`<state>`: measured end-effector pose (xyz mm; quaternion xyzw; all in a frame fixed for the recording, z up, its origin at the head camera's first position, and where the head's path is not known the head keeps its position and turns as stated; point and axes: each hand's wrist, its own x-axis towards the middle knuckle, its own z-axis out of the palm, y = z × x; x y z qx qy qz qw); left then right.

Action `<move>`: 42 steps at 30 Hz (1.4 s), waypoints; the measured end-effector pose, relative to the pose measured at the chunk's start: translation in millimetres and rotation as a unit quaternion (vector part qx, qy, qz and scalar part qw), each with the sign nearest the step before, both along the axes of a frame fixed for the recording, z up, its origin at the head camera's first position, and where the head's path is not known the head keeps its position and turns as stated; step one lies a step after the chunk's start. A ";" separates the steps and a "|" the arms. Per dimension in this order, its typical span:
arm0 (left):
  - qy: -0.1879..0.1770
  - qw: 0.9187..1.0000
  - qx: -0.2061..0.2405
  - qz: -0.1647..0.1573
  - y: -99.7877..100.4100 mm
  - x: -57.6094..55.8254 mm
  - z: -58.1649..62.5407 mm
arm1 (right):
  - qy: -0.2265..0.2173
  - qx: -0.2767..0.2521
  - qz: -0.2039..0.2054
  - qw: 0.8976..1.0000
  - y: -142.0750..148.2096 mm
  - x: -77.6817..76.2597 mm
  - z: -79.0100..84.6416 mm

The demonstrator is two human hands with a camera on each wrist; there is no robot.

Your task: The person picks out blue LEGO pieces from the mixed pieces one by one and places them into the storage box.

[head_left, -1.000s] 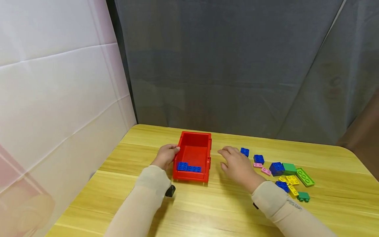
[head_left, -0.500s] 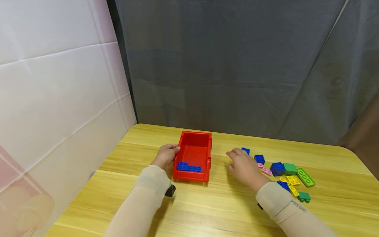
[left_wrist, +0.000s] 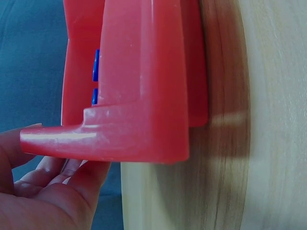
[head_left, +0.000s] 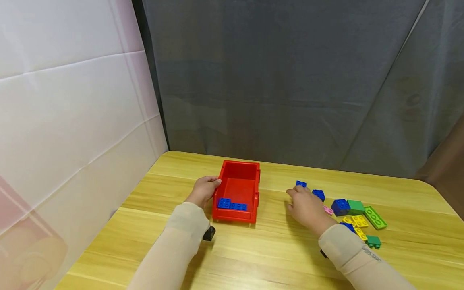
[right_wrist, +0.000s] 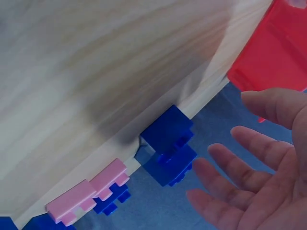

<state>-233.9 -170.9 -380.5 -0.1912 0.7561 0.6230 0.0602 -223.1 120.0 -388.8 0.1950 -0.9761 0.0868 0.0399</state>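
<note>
My left hand (head_left: 203, 190) grips the left side wall of a red plastic bin (head_left: 240, 171), thumb over the rim and fingers underneath on the outside, as the left wrist view shows. Two blue toy bricks (head_left: 238, 206) lie at the bin's front end. Right of the bin, my right hand (head_left: 308, 207) is held over the table, fingers spread and holding nothing. Just past its fingertips sits a blue brick (head_left: 301, 183), with another blue brick (head_left: 318, 195) beside the hand. In the right wrist view, pink bricks (right_wrist: 72, 201) line up left of the fingers; the head view shows only one.
More loose bricks lie on the right of the wooden table (head_left: 261, 257): a large blue block (head_left: 340, 207), a green block (head_left: 356, 207), a lime plate (head_left: 375, 217), yellow bricks (head_left: 359, 220) and a dark green brick (head_left: 373, 241). A grey curtain (head_left: 272, 88) hangs behind.
My right hand has moved right, away from the bin and in among the loose bricks, and now covers one pink brick in the head view. My left hand keeps its grip on the bin.
</note>
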 end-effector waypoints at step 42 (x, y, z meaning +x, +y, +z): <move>-0.001 1.000 0.002 0.005 -0.1 0.1 0.0 | -0.018 0.051 -0.008 0.998 11.8 -9.7 -11.3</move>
